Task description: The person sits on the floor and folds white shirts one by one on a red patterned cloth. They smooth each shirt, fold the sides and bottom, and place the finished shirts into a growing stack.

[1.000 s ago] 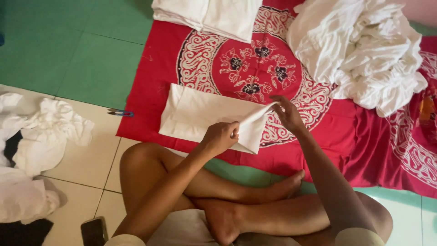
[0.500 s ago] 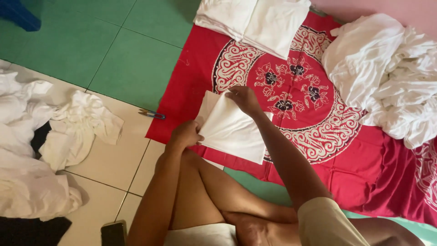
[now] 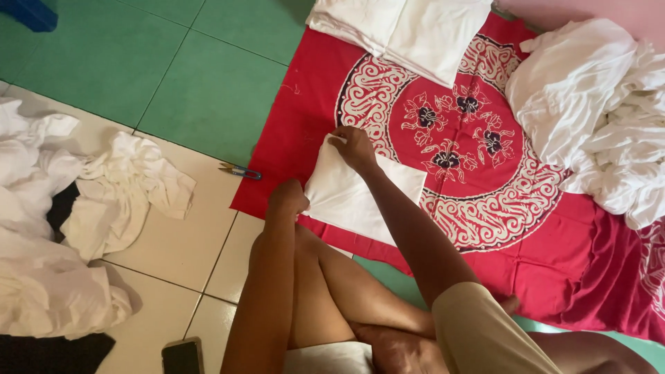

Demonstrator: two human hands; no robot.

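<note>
Right hand closed in a pinch on the far corner of the folded white cloth; left hand fisted on the near-left edge of the same cloth, grip looks tight, fingers curled under so exact hold partly hidden. Cloth lies flat between both hands on the red patterned mat, just above the bent knee. To do this fold well, my read: keep both corners taut, line edges up square before pressing down, smooth from the hands outward so no crease gets trapped. Left of the left hand, small snips on the tile, near but apart from the mat edge. Further left, crumpled white cloths in a loose heap. Beyond the right hand, stack of folded white cloths at the mat's far edge; off to the right, big unfolded white pile. Below the left arm, dark phone on the tile, screen blank. No packages, labels or signs visible; only the mat's round white-and-dark floral medallion.
</note>
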